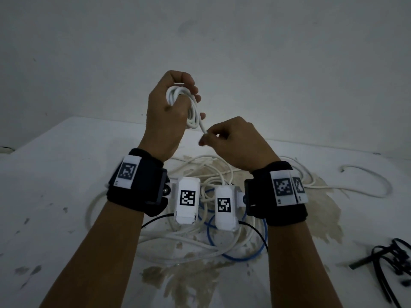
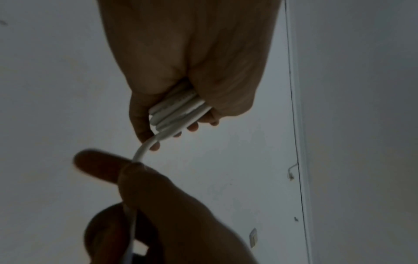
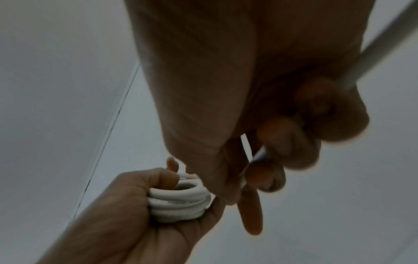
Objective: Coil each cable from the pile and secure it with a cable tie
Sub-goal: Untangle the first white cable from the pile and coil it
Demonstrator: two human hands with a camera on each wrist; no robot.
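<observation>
My left hand (image 1: 175,101) is raised above the table and grips a white cable coil (image 1: 189,107) of several loops; the same coil (image 2: 178,110) (image 3: 178,201) shows in both wrist views, squeezed in the fist. A free strand leaves the coil's lower end and runs to my right hand (image 1: 224,136), which pinches it between thumb and fingers just below and right of the coil. In the right wrist view the white strand (image 3: 375,48) passes on through the right palm. A tangled pile of white cables and a blue cable (image 1: 244,254) lies on the table beneath my wrists.
The white table (image 1: 66,174) has peeled brown patches. A loose white cable (image 1: 367,181) loops out at the right. A bunch of black cable ties (image 1: 391,263) lies at the table's right near edge. A plain wall stands behind.
</observation>
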